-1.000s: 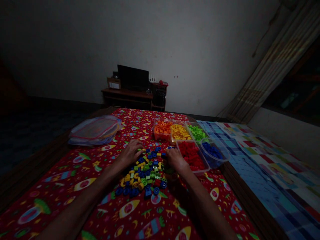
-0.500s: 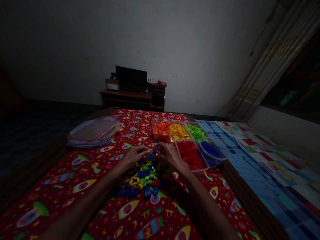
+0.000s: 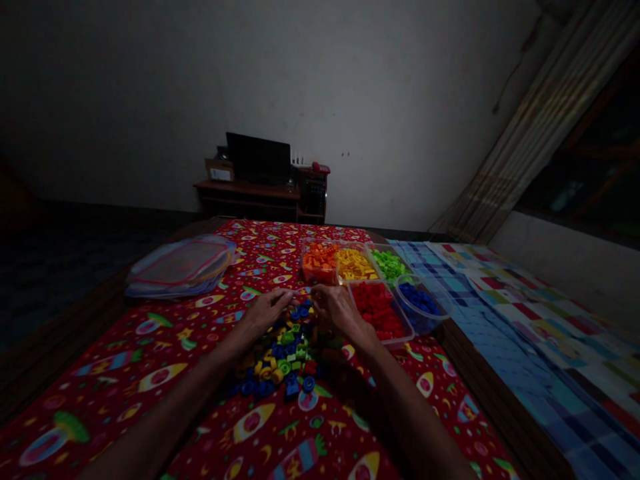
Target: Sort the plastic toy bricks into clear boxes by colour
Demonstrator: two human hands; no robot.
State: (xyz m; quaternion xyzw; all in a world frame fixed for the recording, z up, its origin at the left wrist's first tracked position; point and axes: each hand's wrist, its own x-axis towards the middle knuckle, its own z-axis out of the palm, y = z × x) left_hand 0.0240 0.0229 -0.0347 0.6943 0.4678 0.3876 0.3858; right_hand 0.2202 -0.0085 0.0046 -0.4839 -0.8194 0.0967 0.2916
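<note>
A heap of small mixed-colour plastic bricks (image 3: 287,357) lies on the red patterned cloth (image 3: 150,373) in front of me. My left hand (image 3: 267,309) rests on the far left side of the heap, its fingers curled toward the middle. My right hand (image 3: 336,309) is at the far right side, fingers bent inward, fingertips near those of the left hand. What the fingers hold, if anything, is too dark and small to make out. Just right of my right hand stands a clear tub of red bricks (image 3: 383,311).
Behind it are tubs of orange bricks (image 3: 319,262), yellow bricks (image 3: 354,264), green bricks (image 3: 391,264) and a round tub of blue bricks (image 3: 423,301). A stack of clear lids (image 3: 180,265) lies far left. A checked cloth (image 3: 525,333) covers the right side.
Both hands have moved from the sides of the heap toward its far middle, so their fingertips now nearly meet. The view has shifted slightly.
</note>
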